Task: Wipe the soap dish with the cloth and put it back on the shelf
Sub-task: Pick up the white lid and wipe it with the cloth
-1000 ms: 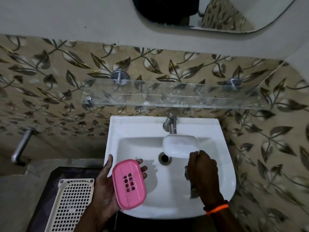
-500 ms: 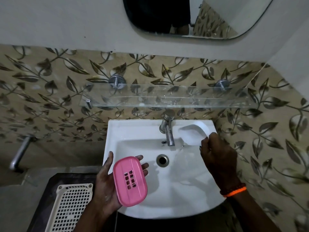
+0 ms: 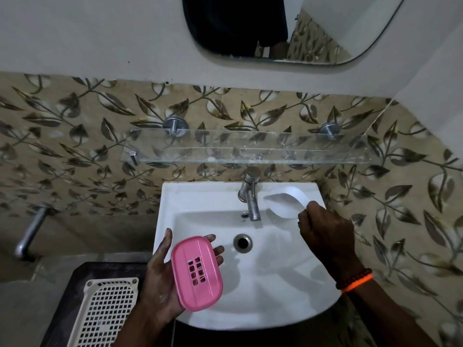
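A pink soap dish part (image 3: 197,272) with drain slots lies across the palm of my left hand (image 3: 162,279), held over the sink's left front. My right hand (image 3: 325,236) pinches the edge of the white soap dish part (image 3: 285,203), which sits tilted at the sink's back right rim beside the tap. The glass shelf (image 3: 250,150) is mounted on the tiled wall just above the sink, with nothing on it. No cloth is visible in either hand.
The white sink (image 3: 250,284) has a metal tap (image 3: 250,196) at the back centre and a drain (image 3: 242,242). A cream perforated basket (image 3: 105,314) sits lower left. A metal pipe (image 3: 30,234) juts from the left wall. A mirror (image 3: 288,28) hangs above.
My right hand carried the white dish part from over the sink bowl up and right to the back right rim. The dark cloth seen under that hand earlier is gone from view. My left hand stayed put.
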